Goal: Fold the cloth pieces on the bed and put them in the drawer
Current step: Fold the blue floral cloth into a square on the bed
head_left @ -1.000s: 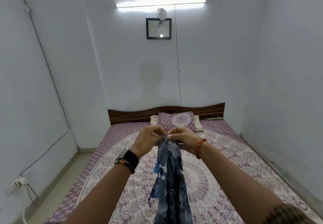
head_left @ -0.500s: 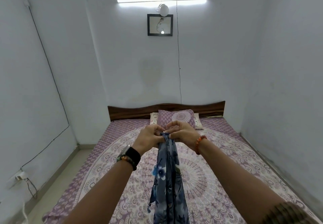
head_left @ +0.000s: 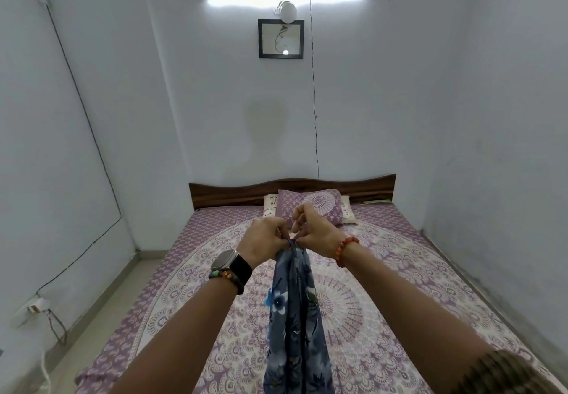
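Above the middle of the bed [head_left: 384,270], the left hand [head_left: 264,241] and the right hand [head_left: 313,234] meet almost knuckle to knuckle, each pinching the top edge of a blue floral cloth [head_left: 295,317] between thumb and curled fingers; the right hand's remaining fingers arch loosely above the pinch. From that shared grip the cloth hangs straight down in a narrow, gathered column (its lower end runs out of the bottom of the view, so I cannot tell whether it touches the bedsheet). The step in hand looks like bringing corners together for a lengthwise fold. To do it well, I judge the two pinched corners should be matched edge to edge before either grip loosens, then the cloth given a light shake so the layers drop flat instead of twisting, and laid on the bed to be smoothed and halved again. Beyond the hands, a purple pillow [head_left: 310,209] leans by the wooden headboard [head_left: 233,192]. No drawer is in view, so what it holds cannot be told.
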